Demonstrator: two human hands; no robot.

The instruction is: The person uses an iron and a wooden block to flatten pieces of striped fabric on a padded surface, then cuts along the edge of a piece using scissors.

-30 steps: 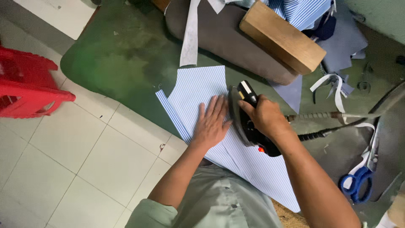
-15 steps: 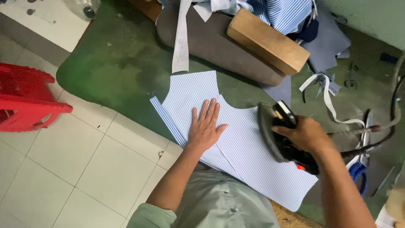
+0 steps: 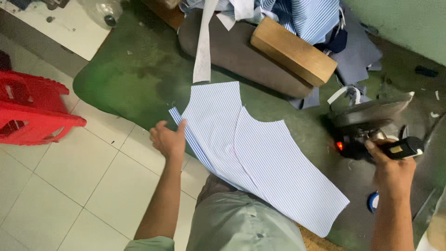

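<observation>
The right hand (image 3: 392,172) holds the iron (image 3: 369,130) off the striped cloth (image 3: 260,153). The left hand (image 3: 168,139) is open beside the cloth's edge.

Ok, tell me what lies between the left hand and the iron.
In the head view, striped fabric pieces on the green table lie between the left hand and the iron.

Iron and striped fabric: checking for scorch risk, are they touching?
Apart. The head view shows the iron right of the striped fabric, green table between them.
</observation>
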